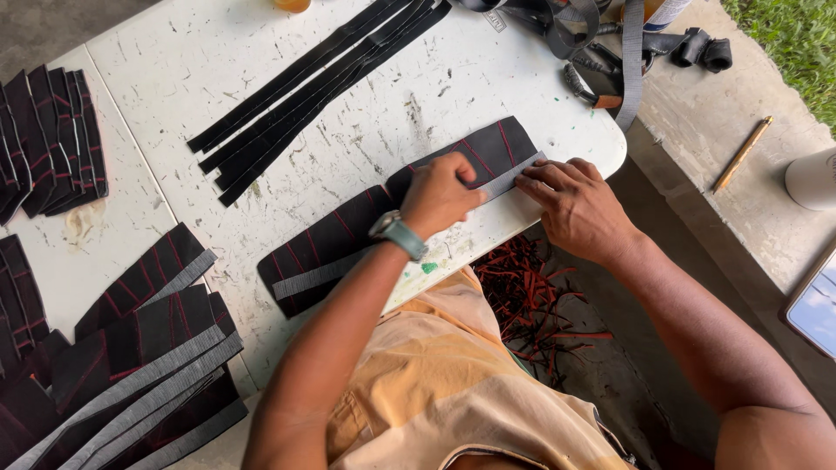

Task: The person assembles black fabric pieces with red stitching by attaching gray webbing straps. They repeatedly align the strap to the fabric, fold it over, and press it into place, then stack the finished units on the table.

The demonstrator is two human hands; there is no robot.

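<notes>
Left hand (440, 193) fisted, pinching grey woven strip (509, 178) onto long black red-stitched fabric panel (348, 231); right hand (575, 204) pressing flat, holding nothing; best keeping edges aligned, strip taut.

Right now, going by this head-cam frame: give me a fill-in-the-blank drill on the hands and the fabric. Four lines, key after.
1. Both hands press on a grey strip lying along a black panel stitched in ____ lines.
2. The left hand has a ____ on its wrist.
3. The right hand rests near the table's ____ corner.
4. Long black strips lie on the ____ table.

Missing words: red; watch; rounded; white
</notes>
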